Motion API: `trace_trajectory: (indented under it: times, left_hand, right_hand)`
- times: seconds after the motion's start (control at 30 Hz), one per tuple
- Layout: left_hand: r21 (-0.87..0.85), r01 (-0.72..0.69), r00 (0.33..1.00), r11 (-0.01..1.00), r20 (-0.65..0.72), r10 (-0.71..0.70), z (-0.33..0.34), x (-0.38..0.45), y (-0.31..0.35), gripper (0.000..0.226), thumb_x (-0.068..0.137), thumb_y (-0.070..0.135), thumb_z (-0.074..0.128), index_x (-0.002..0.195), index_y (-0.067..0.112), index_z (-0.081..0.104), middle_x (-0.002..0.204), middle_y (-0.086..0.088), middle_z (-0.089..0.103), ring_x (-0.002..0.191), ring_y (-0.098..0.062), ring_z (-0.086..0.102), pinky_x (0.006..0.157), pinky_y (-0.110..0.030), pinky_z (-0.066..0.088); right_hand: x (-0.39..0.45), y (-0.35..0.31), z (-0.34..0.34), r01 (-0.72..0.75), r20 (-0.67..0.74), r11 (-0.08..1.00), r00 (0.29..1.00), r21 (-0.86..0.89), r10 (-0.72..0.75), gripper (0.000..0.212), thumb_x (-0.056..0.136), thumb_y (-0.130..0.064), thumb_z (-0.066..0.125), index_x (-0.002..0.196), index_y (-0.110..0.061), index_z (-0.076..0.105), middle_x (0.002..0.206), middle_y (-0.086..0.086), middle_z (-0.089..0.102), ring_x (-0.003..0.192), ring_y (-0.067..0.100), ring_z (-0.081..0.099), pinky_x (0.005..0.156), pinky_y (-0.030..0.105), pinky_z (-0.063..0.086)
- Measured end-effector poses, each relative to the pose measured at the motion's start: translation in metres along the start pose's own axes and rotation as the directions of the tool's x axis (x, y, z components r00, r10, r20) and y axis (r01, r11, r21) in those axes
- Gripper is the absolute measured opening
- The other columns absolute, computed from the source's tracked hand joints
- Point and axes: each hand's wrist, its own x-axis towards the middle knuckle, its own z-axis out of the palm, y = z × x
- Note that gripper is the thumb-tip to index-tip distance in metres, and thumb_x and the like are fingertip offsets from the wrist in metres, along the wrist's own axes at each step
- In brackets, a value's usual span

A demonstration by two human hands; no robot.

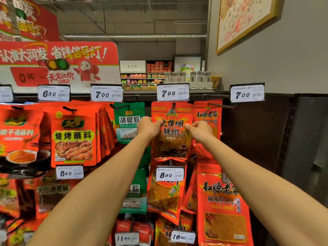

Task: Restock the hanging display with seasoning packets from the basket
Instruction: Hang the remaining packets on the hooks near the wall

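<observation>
Supermarket pegboard display (257, 132) fills the view; a red plastic chilli-powder packet (171, 134) hangs on its peg under the white 7.99 price tag (173, 93). Left hand (148, 126) pinches its nine o'clock edge, right hand (199, 130) its three o'clock edge. Green pepper-powder packet (129, 121) hangs at nine o'clock.

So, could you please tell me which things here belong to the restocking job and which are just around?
In the job:
left hand
right hand
red chilli packet that both hands pinch
its hook
7.99 price tag

Just around:
green pepper packet
promotional sign
glass jars
</observation>
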Motion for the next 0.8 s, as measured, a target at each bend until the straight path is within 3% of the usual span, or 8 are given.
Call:
trace_trajectory:
  times: [0.07,0.1,0.17,0.23,0.3,0.4,0.63,0.8]
  left_hand:
    - [0.010,-0.087,0.996,0.996,0.004,0.087,-0.018,-0.013,0.001,0.029,0.096,0.041,0.064,0.088,0.015,0.072,0.085,0.005,0.068,0.090,-0.021,0.063,0.079,-0.031,0.045]
    - [0.011,-0.122,0.992,0.992,0.007,0.122,-0.029,-0.020,0.000,0.025,0.096,0.039,0.063,0.095,0.016,0.073,0.088,0.007,0.067,0.092,-0.018,0.061,0.081,-0.029,0.043]
    - [-0.045,-0.163,0.986,0.986,0.030,0.164,-0.051,-0.037,-0.002,0.020,0.097,0.032,0.061,0.102,0.018,0.074,0.095,0.004,0.071,0.091,-0.015,0.064,0.081,-0.029,0.045]
    - [-0.210,-0.139,0.979,0.968,0.115,0.166,-0.076,-0.057,-0.005,0.017,0.098,0.023,0.059,0.089,0.019,0.073,0.085,0.004,0.074,0.077,-0.013,0.068,0.075,-0.030,0.052]
    - [-0.317,-0.098,0.960,0.943,0.221,0.174,-0.102,-0.079,-0.014,0.018,0.098,0.019,0.060,0.085,0.018,0.072,0.074,0.004,0.075,0.064,-0.011,0.068,0.066,-0.029,0.055]
    - [-0.395,-0.035,0.938,0.918,0.304,0.167,-0.138,-0.111,-0.042,0.018,0.099,0.016,0.060,0.086,0.013,0.072,0.071,0.000,0.075,0.058,-0.011,0.068,0.057,-0.022,0.055]
    - [-0.399,0.226,0.906,0.888,0.421,-0.042,-0.176,-0.175,-0.164,0.020,0.102,0.013,0.055,0.090,0.011,0.071,0.071,-0.001,0.075,0.054,-0.009,0.066,0.053,-0.020,0.053]
    - [-0.270,0.461,0.828,0.845,0.474,-0.300,-0.177,-0.232,-0.271,0.024,0.102,0.009,0.053,0.086,0.011,0.071,0.071,-0.003,0.073,0.052,-0.010,0.065,0.049,-0.020,0.052]
  right_hand:
    - [-0.017,-0.001,-0.009,0.077,-0.108,0.996,0.991,-0.043,-0.081,0.031,0.098,-0.041,0.059,0.092,-0.014,0.073,0.098,0.004,0.073,0.099,0.027,0.065,0.088,0.037,0.048]
    - [-0.027,-0.001,-0.013,0.111,-0.158,0.993,0.981,-0.046,-0.117,0.030,0.099,-0.039,0.058,0.099,-0.014,0.074,0.101,0.002,0.073,0.097,0.022,0.063,0.086,0.033,0.045]
    - [-0.049,-0.006,-0.021,0.157,-0.221,0.988,0.963,0.001,-0.153,0.025,0.098,-0.032,0.059,0.097,-0.014,0.076,0.092,-0.002,0.072,0.086,0.015,0.062,0.078,0.028,0.044]
    - [-0.076,-0.013,-0.023,0.135,-0.172,0.968,0.980,0.213,-0.098,0.021,0.097,-0.022,0.060,0.082,-0.016,0.074,0.072,-0.004,0.073,0.064,0.015,0.068,0.060,0.027,0.051]
    - [-0.106,-0.021,-0.023,0.073,-0.058,0.912,0.997,0.404,-0.055,0.023,0.097,-0.013,0.059,0.077,-0.015,0.068,0.060,0.002,0.070,0.048,0.019,0.064,0.044,0.023,0.047]
    - [-0.156,-0.028,-0.013,0.025,0.042,0.871,0.998,0.491,-0.053,0.020,0.096,-0.008,0.057,0.077,-0.010,0.065,0.059,0.007,0.068,0.044,0.021,0.060,0.041,0.022,0.044]
    - [-0.271,0.008,0.056,-0.203,0.196,0.817,0.974,0.540,0.113,0.022,0.097,-0.006,0.057,0.075,-0.006,0.063,0.057,0.011,0.065,0.041,0.021,0.059,0.041,0.024,0.044]
    - [-0.340,0.067,0.123,-0.457,0.323,0.769,0.884,0.447,0.338,0.025,0.097,-0.003,0.055,0.074,-0.006,0.063,0.054,0.009,0.064,0.040,0.020,0.058,0.040,0.023,0.044]
